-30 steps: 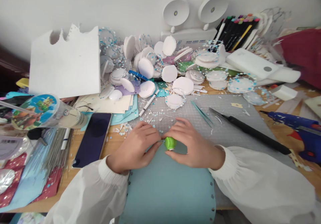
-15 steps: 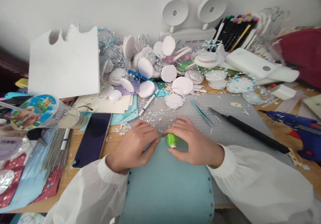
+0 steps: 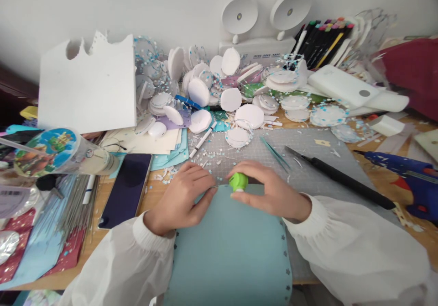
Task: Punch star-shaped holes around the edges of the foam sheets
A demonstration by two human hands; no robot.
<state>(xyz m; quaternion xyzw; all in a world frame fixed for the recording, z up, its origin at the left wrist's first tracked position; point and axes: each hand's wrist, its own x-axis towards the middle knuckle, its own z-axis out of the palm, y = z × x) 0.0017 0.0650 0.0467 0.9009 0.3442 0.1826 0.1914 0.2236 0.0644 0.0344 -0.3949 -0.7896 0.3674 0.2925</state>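
Near the middle of the frame, the right hand (image 3: 270,188) grips a small green punch (image 3: 238,181) between thumb and fingers. The punch sits at the top edge of a light blue sheet (image 3: 229,251), with its white part turned down toward the thumb. The left hand (image 3: 185,196) is closed, thumb and fingertips pinching the sheet close to its upper left corner. The sheet fills the lower centre, rounded at its corners, and small flower-shaped cutouts run along its side edges.

Above and right of the hands, a grey cutting mat (image 3: 328,173) covers part of the wooden desk (image 3: 157,182). Teal tweezers (image 3: 274,154) and a black-handled knife (image 3: 345,180) lie on it, both slanting toward the lower right. A blue glue gun (image 3: 407,169) is at the right edge. Left of the left hand lies a dark phone (image 3: 126,189), with a plastic cup (image 3: 65,153) tipped on its side farther left. White discs (image 3: 231,99) are heaped across the upper middle, in front of a two-headed lamp (image 3: 240,16).
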